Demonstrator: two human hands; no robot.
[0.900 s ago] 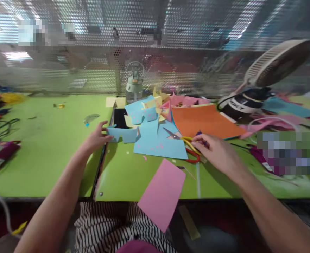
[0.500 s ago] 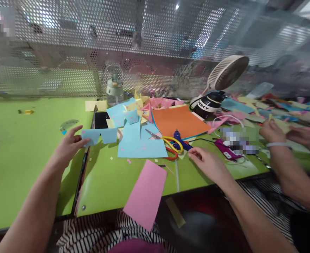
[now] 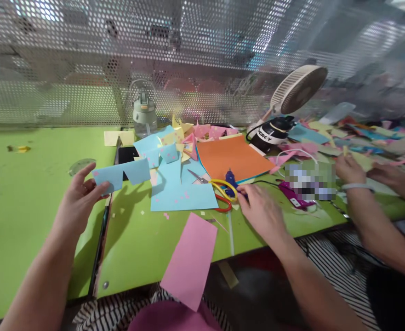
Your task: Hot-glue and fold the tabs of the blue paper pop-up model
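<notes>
My left hand (image 3: 76,200) holds up a light blue paper cut-out (image 3: 121,173) with a notch in its lower edge, pinched at its left end above the green table (image 3: 30,202). My right hand (image 3: 262,212) rests on the table with its fingers curled at the blue glue gun (image 3: 230,178), right beside the yellow and red scissors (image 3: 219,192). Whether it grips the gun is unclear. A large light blue sheet (image 3: 179,188) with pink dots lies between my hands. A pink sheet (image 3: 190,259) hangs over the table's near edge.
An orange sheet (image 3: 231,156), folded paper pieces, a phone (image 3: 126,155), a water bottle (image 3: 142,112) and a small fan (image 3: 297,89) lie farther back. At the right another person's hands (image 3: 352,170) work among paper scraps by a magenta glue gun (image 3: 293,195). A perforated metal screen stands behind.
My left hand has lifted the blue cut-out off the table. My right hand pulled back from the scissors, then reached forward to the blue glue gun. The view swung right.
</notes>
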